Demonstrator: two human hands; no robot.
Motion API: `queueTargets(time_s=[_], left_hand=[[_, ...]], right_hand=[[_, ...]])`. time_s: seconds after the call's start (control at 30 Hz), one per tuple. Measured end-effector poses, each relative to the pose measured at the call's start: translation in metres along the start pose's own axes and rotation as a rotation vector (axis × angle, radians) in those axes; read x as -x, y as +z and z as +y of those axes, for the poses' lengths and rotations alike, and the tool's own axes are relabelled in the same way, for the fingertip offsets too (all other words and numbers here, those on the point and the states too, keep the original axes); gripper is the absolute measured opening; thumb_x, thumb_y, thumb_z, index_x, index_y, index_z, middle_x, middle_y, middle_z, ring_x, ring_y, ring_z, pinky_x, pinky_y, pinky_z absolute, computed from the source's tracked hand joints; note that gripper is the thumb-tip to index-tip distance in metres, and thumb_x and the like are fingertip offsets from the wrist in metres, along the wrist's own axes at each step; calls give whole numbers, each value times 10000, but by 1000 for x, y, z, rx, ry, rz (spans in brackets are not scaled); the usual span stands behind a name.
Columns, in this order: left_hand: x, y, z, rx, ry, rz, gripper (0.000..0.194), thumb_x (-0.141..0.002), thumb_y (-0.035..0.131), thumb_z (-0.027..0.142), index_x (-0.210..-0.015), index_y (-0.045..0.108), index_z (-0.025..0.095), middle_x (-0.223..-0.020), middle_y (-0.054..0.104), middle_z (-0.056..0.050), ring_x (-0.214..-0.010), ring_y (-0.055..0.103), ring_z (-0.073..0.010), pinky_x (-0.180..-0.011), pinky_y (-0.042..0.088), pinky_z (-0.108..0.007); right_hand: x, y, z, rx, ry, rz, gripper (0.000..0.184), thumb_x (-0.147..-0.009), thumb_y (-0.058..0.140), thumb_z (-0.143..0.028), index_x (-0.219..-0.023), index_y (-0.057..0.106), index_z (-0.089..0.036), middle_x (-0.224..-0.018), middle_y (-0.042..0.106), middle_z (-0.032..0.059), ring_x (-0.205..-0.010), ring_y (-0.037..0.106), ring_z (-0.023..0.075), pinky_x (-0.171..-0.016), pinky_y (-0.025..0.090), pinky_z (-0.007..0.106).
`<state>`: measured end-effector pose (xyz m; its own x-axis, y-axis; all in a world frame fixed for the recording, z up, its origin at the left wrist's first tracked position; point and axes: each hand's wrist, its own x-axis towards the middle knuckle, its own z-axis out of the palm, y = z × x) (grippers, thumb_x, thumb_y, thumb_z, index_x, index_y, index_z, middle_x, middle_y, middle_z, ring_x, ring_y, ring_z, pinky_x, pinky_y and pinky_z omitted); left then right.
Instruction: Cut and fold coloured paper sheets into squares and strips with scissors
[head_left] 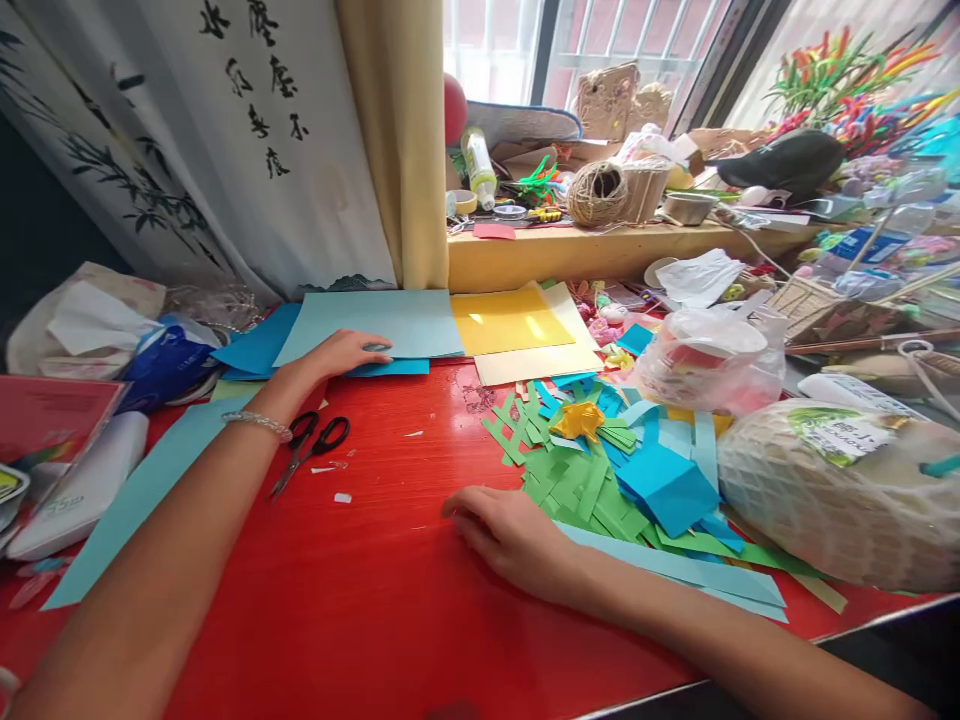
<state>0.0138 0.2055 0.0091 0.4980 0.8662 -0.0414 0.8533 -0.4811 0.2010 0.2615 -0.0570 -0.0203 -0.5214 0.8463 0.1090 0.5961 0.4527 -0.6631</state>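
My left hand (349,352), with a beaded bracelet at its wrist, lies on the front edge of a light blue paper sheet (375,318). Its fingers stretch forward and the thumb is apart. Under that sheet, darker blue paper (397,368) peeks out. Black-handled scissors (306,448) lie beside my left forearm. My right hand (514,540) rests on the red table, loosely bent, with nothing visible in it. Just beyond it is a heap of green paper strips (577,480), topped by a yellow folded paper piece (581,421) and a blue folded paper piece (667,488).
Yellow paper (514,320) lies at the back, below the cluttered windowsill (540,258). A net-wrapped bundle (840,490) and a plastic bag (709,355) crowd the right. Tissue packaging (172,365) and a white box (82,490) stand left. Paper scraps dot the red table (360,590).
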Motion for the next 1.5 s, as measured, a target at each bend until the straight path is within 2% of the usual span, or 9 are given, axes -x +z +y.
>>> queueTargets(time_s=[0.23,0.43,0.57,0.67,0.77,0.9,1.13,1.33,1.5], left_hand=[[-1,-9,-3,-16,26,-44,591,-720,505,612,-1204,589,284,-1265,577,6,-1135,522,-265,-866,396,-243],[-8,-12,-6,-87,24,68,483,-827,365,491,-1094,661,218,-1121,665,-58,-1035,578,-266,-837,400,-281],[-12,-13,-5,-155,3,120,398,-828,401,405,-996,684,181,-987,698,-92,-919,613,-275,-777,414,-303],[-10,-15,-1,-182,-17,128,343,-845,438,375,-938,682,153,-903,696,-85,-866,613,-244,-751,423,-293],[-8,-19,4,-201,-41,115,303,-870,482,375,-953,638,130,-907,661,-61,-863,601,-205,-782,453,-339],[-8,-23,5,-225,-68,69,300,-868,521,368,-1040,579,129,-1035,601,-59,-914,589,-206,-792,490,-407],[-11,-26,2,-229,-88,0,292,-874,517,351,-1065,567,137,-1038,598,-67,-888,593,-191,-760,505,-384],[-10,-26,-2,-233,-54,-6,315,-877,499,388,-1045,571,132,-1001,604,-56,-865,592,-189,-753,494,-378],[-12,-21,-7,-231,-47,19,341,-858,435,438,-905,634,165,-878,665,-93,-804,615,-245,-648,431,-298]], right_hand=[[2,3,2,94,-76,-15,215,-880,390,-142,-979,577,-177,-928,661,52,-780,607,154,-627,396,247],[2,4,2,88,-91,-19,210,-883,393,-144,-979,576,-181,-929,654,44,-790,600,146,-632,388,236],[2,5,4,110,-104,-10,206,-892,387,-155,-984,571,-175,-922,648,41,-777,595,142,-614,373,238],[1,6,6,124,-115,-5,201,-896,388,-163,-986,568,-178,-920,647,37,-771,592,139,-611,369,238],[2,7,6,129,-121,-2,195,-894,393,-166,-981,567,-181,-918,646,36,-769,592,138,-609,368,237],[2,7,6,125,-123,-2,190,-889,399,-160,-977,566,-178,-914,640,37,-766,589,136,-610,370,231],[2,9,7,119,-131,7,176,-899,399,-174,-951,566,-177,-890,631,26,-741,573,122,-601,367,219],[1,7,5,134,-113,-16,178,-902,395,-178,-935,569,-167,-876,628,29,-722,561,122,-587,360,217],[0,6,5,138,-106,-28,176,-897,400,-169,-939,571,-164,-879,628,30,-717,558,120,-587,356,217]])
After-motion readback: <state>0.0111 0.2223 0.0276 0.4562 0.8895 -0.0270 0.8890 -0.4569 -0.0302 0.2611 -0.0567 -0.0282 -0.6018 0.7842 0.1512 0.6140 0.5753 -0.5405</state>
